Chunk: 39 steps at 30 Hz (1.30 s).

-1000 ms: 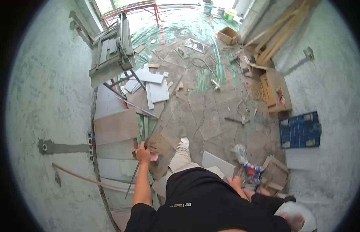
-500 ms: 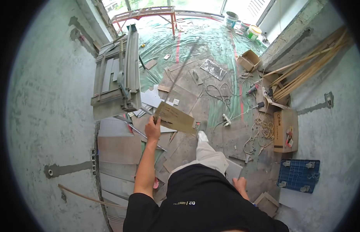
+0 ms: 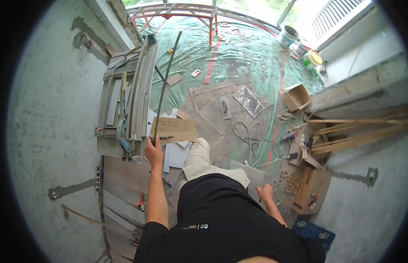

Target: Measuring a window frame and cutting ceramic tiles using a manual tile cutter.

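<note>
Carrying on both sides, above a littered floor (image 3: 210, 125).
From where I stand, the left hand (image 3: 154, 150) grips a cardboard piece (image 3: 178, 130) and a long thin rod (image 3: 165, 83) together; the right hand (image 3: 265, 193) holds a pale panel (image 3: 248, 173) at its edge. Farther off, green sheeting (image 3: 188, 50) spreads beneath a red trestle (image 3: 172, 16).

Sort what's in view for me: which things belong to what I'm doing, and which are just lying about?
Likely in use:
long thin rod, in the left hand
cardboard piece, also at the left hand
grey panel, at the right hand

Apparently just lying about:
open cardboard box
yellow-topped bucket
wooden strips
</note>
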Tool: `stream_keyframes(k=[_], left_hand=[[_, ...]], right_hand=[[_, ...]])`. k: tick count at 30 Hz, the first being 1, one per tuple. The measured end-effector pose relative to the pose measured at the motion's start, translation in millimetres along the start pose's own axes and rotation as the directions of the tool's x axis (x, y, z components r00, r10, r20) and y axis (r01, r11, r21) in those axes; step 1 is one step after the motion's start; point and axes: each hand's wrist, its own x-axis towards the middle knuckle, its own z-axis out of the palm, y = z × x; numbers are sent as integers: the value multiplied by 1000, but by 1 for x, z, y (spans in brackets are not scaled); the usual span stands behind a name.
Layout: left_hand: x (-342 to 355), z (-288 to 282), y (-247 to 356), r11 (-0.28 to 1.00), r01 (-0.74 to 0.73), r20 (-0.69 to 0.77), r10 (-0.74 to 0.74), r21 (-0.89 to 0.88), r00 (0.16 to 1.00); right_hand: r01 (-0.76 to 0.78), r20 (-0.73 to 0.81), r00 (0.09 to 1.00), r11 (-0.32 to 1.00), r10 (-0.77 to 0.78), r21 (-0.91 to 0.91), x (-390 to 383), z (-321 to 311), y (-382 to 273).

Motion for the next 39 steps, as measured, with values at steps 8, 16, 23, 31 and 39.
stream_keyframes(k=[8,16,23,31,39], left_hand=[[123,111,28,989,131,-51,-135,-73,990],[319,206,104,981,191,-69,-193,-40,979],[460,247,150,968,220,-162,-237,-119,958],[542,279,190,921,379,-235,-388,-86,891],[649,312,228,886,456,-415,-446,-83,793]], right_hand=[[38,10,999,997,-39,73,229,-110,-131],[217,-96,972,976,-215,5,426,-208,-268],[262,-40,964,963,-264,-61,591,-278,-419],[438,156,894,892,-420,-112,806,-316,-627],[606,325,749,795,-578,17,916,-427,-892]])
